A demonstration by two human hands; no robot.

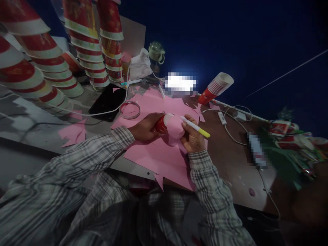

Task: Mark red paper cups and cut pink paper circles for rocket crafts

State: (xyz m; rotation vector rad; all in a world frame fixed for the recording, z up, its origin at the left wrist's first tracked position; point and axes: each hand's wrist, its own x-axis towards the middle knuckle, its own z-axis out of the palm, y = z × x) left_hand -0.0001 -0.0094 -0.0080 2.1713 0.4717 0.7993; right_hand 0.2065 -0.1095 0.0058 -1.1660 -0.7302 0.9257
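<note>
My left hand (145, 128) is wrapped round a red paper cup (161, 125), which lies tilted with its mouth toward the right. Against the cup's mouth rests a rounded piece of pink paper (175, 126). In my right hand (192, 136) is a white marker (196, 126) with a yellow end, its yellow end pointing down to the right. The fingers of that hand also touch the pink piece's right edge. Beneath both hands spread large pink paper sheets (159, 155) with jagged cut edges.
Tall stacks of red and white paper cups (88, 51) stand at the left. A dark phone (109, 102) and a grey tape ring (130, 110) lie nearby. Another cup stack (216, 88) leans at the back right. A white cable (232, 131) runs toward a blurred device (257, 150).
</note>
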